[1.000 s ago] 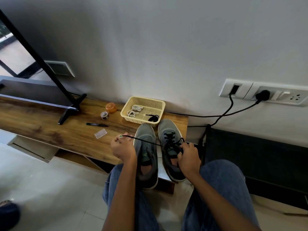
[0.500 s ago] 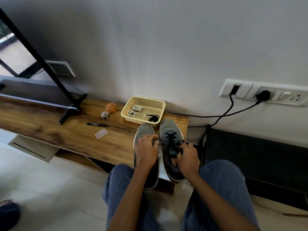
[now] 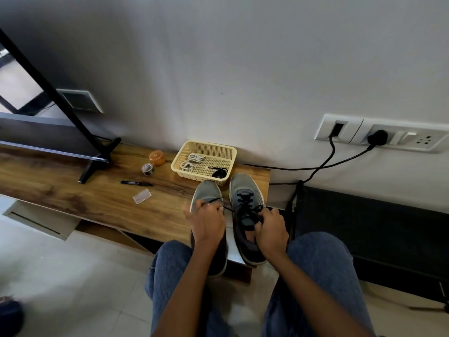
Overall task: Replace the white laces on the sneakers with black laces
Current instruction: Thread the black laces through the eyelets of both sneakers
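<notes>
Right sneaker (image 3: 246, 210) stood on wooden shelf (image 3: 97, 198), partly laced; black lace (image 3: 227, 208) looked thin, limp, light; left hand (image 3: 206, 221) fingers pinched free end; right hand (image 3: 269, 226) fingers curled on lace near tongue; best held by stiff tip

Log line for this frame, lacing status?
right sneaker: black lace in | left sneaker: unlaced | left hand: pinches lace end | right hand: grips right sneaker | white laces: in basket

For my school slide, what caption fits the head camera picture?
Both hands, left hand and right hand, thread a black lace into the right-side sneaker.
</notes>
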